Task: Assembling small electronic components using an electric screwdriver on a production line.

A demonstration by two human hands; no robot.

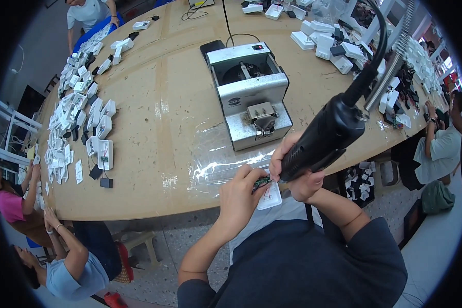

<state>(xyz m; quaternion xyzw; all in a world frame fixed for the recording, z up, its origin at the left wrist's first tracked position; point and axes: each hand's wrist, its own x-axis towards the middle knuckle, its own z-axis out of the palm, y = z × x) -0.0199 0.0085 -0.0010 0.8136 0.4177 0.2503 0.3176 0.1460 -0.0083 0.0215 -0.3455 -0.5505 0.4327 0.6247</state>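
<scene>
My right hand (307, 187) is wrapped round a black electric screwdriver (323, 134), which hangs from a coiled spring and a cable. The tool slants down to the left, and its tip is hidden by my fingers. Close by its lower end, my left hand (239, 194) grips a small green circuit board (262, 182) at an open white plastic casing (271, 199). Thin red wires show inside the casing. Whether the bit touches the board cannot be made out. Just beyond my hands stands a metal screw feeder (252, 97).
Clear plastic film (210, 161) covers the table (154, 192) before me. White casings with black parts pile up at left (69, 115) and far right (323, 41). A crate of parts (362, 185) stands below the table edge at right. Other people sit around the table.
</scene>
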